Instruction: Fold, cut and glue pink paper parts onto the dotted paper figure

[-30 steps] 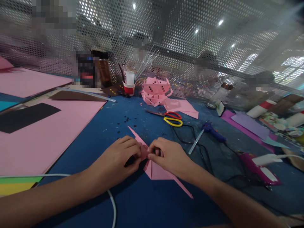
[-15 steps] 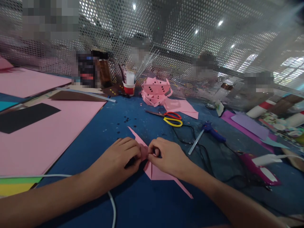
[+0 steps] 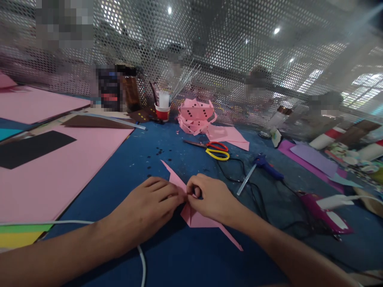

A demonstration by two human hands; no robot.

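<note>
A folded pink paper piece (image 3: 202, 219) with long pointed ends lies at a slant on the blue table (image 3: 185, 259). My right hand (image 3: 211, 197) pinches its middle between thumb and forefinger. From the other side, my left hand (image 3: 158, 203) presses its fingertips together on the paper, touching the right fingertips. Both hands cover the centre of the piece. Scissors with red and yellow handles (image 3: 218, 151) rest beyond my right hand. Farther back stands a pink paper form dotted with black squares (image 3: 196, 113).
A blue glue gun (image 3: 269, 167) with a glue stick and black cable lies right. Large pink sheets (image 3: 68, 175) bearing a black strip (image 3: 36, 147) cover the left. A red-white cup (image 3: 162, 113) stands behind, before a perforated metal screen (image 3: 215, 48). A white cable passes under my left forearm.
The fingers of my left hand have straightened and shifted right towards my right fingertips, closing the gap under the thumb. My right hand and the paper are nearly unmoved.
</note>
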